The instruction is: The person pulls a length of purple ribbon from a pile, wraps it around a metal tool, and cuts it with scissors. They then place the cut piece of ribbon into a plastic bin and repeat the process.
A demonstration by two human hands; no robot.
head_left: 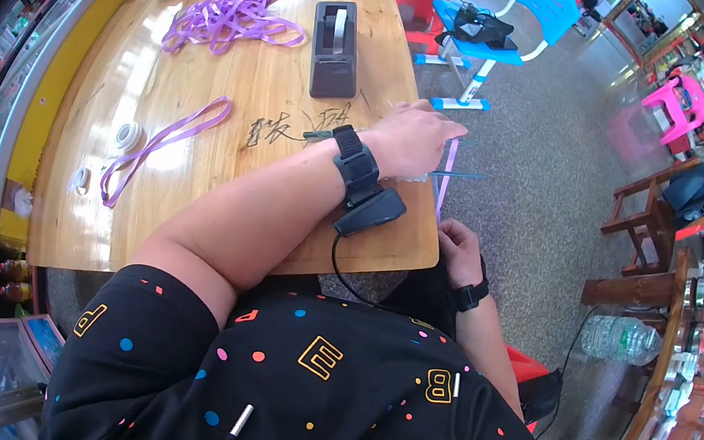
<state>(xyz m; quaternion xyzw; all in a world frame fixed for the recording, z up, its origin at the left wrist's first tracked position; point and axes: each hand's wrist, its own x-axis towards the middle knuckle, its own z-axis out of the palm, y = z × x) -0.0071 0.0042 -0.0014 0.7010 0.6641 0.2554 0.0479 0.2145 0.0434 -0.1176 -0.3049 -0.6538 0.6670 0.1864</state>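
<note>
A narrow strip of purple ribbon (447, 178) runs between my two hands, just off the table's right edge. My left hand (412, 141) is bent over that edge, its fingertips at the strip's upper end and most of its fingers hidden under the hand. Lower down, my right hand (459, 246) pinches the bottom end of the strip beside the table corner. Thin dark rods (459, 175) stick out past the edge by my left hand, crossing near the ribbon; their kind is unclear. A looped purple ribbon (167, 140) lies on the table, left of my left forearm.
On the wooden table (215, 237) stand a black tape dispenser (335, 56) and a heap of purple ribbon (236, 10); a white tape roll (128, 135) lies at left. Beyond are a blue chair (523, 28), a pink stool (678, 108) and a wooden chair (646, 212).
</note>
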